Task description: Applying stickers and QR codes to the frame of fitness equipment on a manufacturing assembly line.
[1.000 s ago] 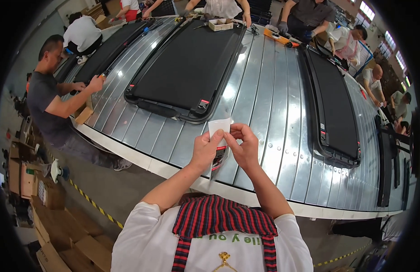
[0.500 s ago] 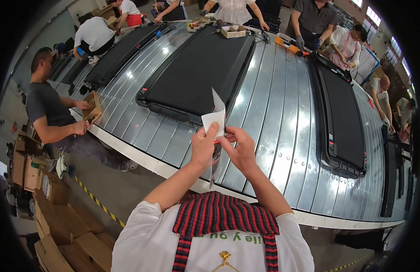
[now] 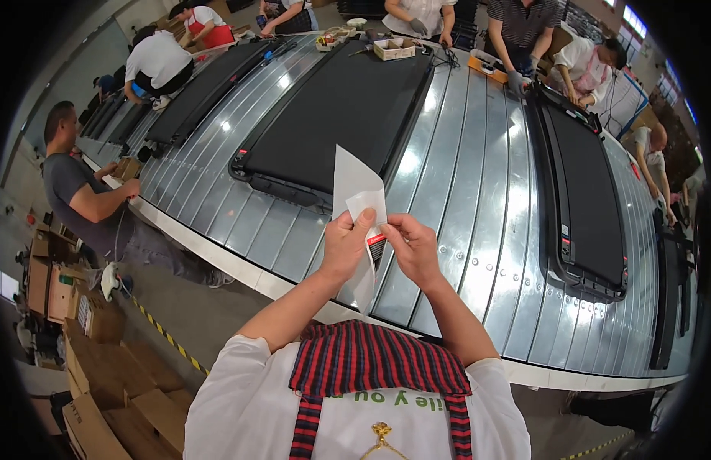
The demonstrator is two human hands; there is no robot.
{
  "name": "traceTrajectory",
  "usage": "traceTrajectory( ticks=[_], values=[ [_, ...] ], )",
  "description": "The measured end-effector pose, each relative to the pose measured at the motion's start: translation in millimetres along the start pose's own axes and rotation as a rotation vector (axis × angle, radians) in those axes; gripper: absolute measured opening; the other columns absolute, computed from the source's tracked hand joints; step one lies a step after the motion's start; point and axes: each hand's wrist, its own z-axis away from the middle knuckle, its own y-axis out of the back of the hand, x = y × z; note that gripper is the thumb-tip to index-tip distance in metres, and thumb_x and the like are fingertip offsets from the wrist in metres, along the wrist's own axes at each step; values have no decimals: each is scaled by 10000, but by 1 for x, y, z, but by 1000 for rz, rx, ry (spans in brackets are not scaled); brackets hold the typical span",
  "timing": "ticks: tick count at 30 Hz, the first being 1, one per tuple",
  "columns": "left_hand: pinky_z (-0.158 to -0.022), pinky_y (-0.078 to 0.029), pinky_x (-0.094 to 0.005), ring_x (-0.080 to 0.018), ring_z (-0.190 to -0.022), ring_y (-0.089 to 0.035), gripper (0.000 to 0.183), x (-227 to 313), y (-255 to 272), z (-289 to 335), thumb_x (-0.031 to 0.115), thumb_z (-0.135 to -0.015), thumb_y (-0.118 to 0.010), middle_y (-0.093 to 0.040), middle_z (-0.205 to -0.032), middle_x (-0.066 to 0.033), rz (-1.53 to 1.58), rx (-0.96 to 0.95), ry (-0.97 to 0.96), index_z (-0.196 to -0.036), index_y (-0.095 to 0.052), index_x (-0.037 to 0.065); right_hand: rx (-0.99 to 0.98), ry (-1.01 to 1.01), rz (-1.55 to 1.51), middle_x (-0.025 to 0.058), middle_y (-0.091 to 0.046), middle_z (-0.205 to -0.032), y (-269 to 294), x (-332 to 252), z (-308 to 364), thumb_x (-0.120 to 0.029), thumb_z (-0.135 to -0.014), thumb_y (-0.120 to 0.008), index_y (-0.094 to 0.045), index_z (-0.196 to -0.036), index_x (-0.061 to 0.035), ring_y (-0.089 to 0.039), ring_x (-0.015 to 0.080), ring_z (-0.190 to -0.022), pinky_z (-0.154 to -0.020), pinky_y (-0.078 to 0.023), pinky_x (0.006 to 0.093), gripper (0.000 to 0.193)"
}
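A white sheet of label backing paper (image 3: 354, 176) is upright and curled in front of my chest, its upper end rising to a point. My left hand (image 3: 343, 249) is closed on it, thumb over a folded part. Between my hands shows a red and black label (image 3: 377, 249), along the paper's right side. My right hand (image 3: 413, 249) pinches the edge by that label; whether its fingers hold the label or the paper is hidden.
Below lies a slatted metal table (image 3: 294, 238) with a white edge. Black framed panels (image 3: 325, 115) (image 3: 581, 184) rest on it. A parts box (image 3: 394, 50) stands at the far side. Several people work around the table; one person (image 3: 83, 184) stands at left. Cardboard boxes (image 3: 118, 376) sit lower left.
The paper has turned and opened out, so more of its white face and the red and black label show. The person at left has shifted farther left with the wooden box.
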Motion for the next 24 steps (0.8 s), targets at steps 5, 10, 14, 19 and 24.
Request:
traceTrajectory(
  ticks=[5, 10, 14, 19, 24],
  values=[
    [-585, -420, -204, -40, -654, -509, 257, 1, 22, -10, 250, -847, -548, -596, -766, 2, -42, -23, 57, -909, -606, 8, 19, 48, 74, 29, -561, -760, -13, 8, -4, -57, -820, -555, -568, -878, 31, -521, 51, -704, -623, -423, 181, 107],
    [-671, -426, -210, -31, -766, -486, 266, 18, 44, -6, 236, -870, -506, -579, -829, 30, -112, -166, 55, -966, -595, 4, 32, 49, 150, 90, -587, -765, -32, -6, -8, -54, -781, -577, -580, -828, 27, -558, 147, -699, -625, -427, 234, 94],
    [-675, -430, -216, -39, -767, -503, 275, 23, 69, -13, 233, -861, -519, -590, -838, 15, -20, -230, 31, -972, -595, -7, -51, -10, 84, 58, -565, -746, -44, -9, -12, -44, -791, -563, -580, -826, 30, -511, 104, -679, -611, -408, 215, 83],
    [-677, -441, -221, -55, -748, -531, 250, 29, 96, -29, 213, -845, -541, -600, -843, -5, 66, -230, 144, -952, -604, -4, 14, -54, -5, -3, -536, -716, -75, -13, -21, -61, -813, -530, -574, -807, 21, -461, 62, -660, -598, -373, 192, 93],
    [-758, -478, -292, -146, -847, -580, 273, 33, 129, -45, 195, -870, -499, -587, -951, -69, 290, -359, 258, -1057, -519, -2, 9, -131, 20, 32, -574, -740, -103, -16, -39, -61, -840, -516, -579, -847, 36, -519, 85, -693, -642, -420, 213, 116]
  ],
)
